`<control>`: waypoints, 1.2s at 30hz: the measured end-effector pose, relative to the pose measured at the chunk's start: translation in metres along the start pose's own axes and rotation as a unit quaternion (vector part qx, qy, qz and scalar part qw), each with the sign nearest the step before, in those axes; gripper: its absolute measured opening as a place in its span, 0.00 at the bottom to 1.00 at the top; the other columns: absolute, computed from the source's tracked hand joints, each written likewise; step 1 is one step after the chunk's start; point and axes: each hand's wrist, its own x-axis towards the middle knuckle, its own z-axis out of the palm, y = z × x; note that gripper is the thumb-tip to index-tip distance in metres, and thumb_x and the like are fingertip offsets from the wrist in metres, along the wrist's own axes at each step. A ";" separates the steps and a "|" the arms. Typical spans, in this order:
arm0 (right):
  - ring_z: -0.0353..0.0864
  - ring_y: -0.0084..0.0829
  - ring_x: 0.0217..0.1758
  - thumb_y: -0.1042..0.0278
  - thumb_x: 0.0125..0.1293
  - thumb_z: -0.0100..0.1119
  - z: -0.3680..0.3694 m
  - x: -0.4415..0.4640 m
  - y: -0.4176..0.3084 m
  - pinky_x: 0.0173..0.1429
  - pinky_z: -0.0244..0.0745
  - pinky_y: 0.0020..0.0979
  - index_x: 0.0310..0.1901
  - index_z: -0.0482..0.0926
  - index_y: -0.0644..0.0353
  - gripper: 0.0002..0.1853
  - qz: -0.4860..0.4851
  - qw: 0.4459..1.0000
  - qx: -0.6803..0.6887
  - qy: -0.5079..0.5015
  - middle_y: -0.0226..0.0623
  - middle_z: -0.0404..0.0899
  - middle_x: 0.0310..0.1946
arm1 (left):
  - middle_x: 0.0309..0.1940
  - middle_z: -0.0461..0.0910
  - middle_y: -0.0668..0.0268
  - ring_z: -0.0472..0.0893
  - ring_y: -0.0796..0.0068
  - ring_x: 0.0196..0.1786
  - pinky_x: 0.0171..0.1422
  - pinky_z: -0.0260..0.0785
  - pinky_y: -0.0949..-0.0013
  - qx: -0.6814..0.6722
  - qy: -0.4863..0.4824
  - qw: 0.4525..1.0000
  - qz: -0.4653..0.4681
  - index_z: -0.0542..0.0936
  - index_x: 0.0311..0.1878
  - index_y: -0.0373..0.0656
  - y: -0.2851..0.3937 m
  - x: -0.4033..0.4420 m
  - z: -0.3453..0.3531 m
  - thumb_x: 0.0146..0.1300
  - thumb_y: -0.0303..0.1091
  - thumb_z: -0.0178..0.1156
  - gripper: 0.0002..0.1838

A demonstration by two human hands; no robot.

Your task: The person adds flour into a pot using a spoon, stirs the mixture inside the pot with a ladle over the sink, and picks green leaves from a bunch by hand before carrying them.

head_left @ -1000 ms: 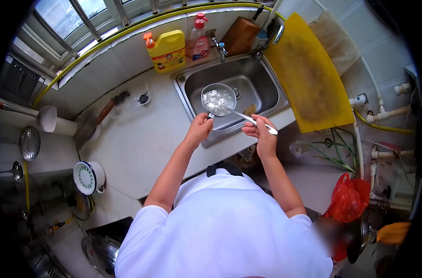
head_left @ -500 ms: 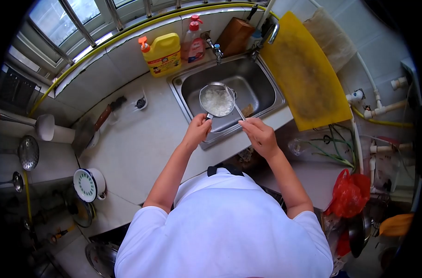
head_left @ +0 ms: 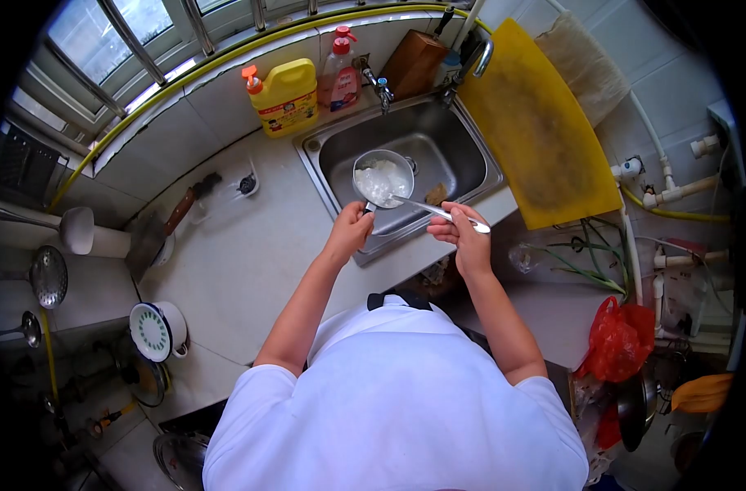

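Note:
Over the sink [head_left: 463,143], my left hand [head_left: 350,231] is closed round the short dark handle of a small round metal pan [head_left: 412,173]. Whether its wall is solid or mesh, I cannot tell. Inside lie wet-looking white lumps [head_left: 381,180]. My right hand [head_left: 468,241] grips a silver metal spoon [head_left: 430,208], slanted with its far end at the pan's near rim among the white lumps. The spoon's bowl is not clearly visible. A small brown piece [head_left: 436,194] rests in the sink beside the spoon.
Behind the sink stand a yellow jug [head_left: 287,102], a pink pump bottle [head_left: 340,74], taps [head_left: 383,92] and a knife block [head_left: 414,65]. A yellow board [head_left: 545,131] leans at right. A cleaver [head_left: 152,241] and an enamel pot [head_left: 175,323] are on the left counter [head_left: 266,221].
My right hand has turned palm-up, and the spoon has swung from steep to a flatter slant, its handle end now further right. The white contents look lumpier. My left hand has barely moved.

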 end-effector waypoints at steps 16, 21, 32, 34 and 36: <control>0.81 0.35 0.33 0.79 0.58 0.57 0.004 -0.002 -0.011 0.36 0.74 0.29 0.43 0.78 0.65 0.10 -0.452 0.774 -0.424 -0.133 0.41 0.78 0.36 | 0.18 0.66 0.75 0.59 0.88 0.15 0.16 0.49 0.80 -0.015 -0.010 1.000 0.001 0.70 0.43 0.38 0.009 -0.002 -0.003 0.63 0.34 0.51 0.10; 0.81 0.31 0.34 0.79 0.61 0.53 0.007 -0.002 0.011 0.37 0.75 0.27 0.42 0.78 0.67 0.08 -0.408 0.810 -0.404 -0.116 0.41 0.80 0.34 | 0.18 0.65 0.75 0.59 0.87 0.15 0.16 0.49 0.80 -0.029 -0.009 1.000 0.004 0.70 0.43 0.38 0.015 -0.006 0.001 0.63 0.34 0.51 0.10; 0.83 0.33 0.35 0.65 0.69 0.45 0.011 -0.004 0.013 0.40 0.79 0.27 0.49 0.71 0.69 0.15 -0.012 0.998 0.054 0.004 0.45 0.80 0.34 | 0.18 0.66 0.74 0.60 0.87 0.15 0.16 0.49 0.80 -0.004 -0.009 1.000 -0.011 0.70 0.41 0.38 0.004 0.001 0.000 0.62 0.33 0.51 0.09; 0.83 0.33 0.35 0.65 0.69 0.45 0.012 -0.009 0.007 0.40 0.79 0.27 0.49 0.72 0.69 0.15 -0.045 0.999 0.010 0.003 0.45 0.80 0.34 | 0.18 0.66 0.74 0.60 0.87 0.15 0.16 0.49 0.80 -0.007 -0.007 1.000 -0.011 0.70 0.41 0.38 0.004 0.000 0.000 0.62 0.33 0.51 0.09; 0.83 0.33 0.34 0.65 0.69 0.46 0.013 -0.015 -0.002 0.40 0.79 0.27 0.49 0.72 0.69 0.15 -0.074 0.997 -0.019 -0.002 0.45 0.80 0.34 | 0.18 0.66 0.74 0.60 0.87 0.15 0.16 0.50 0.80 -0.009 -0.005 1.000 -0.011 0.70 0.41 0.39 0.004 -0.001 0.000 0.62 0.33 0.51 0.09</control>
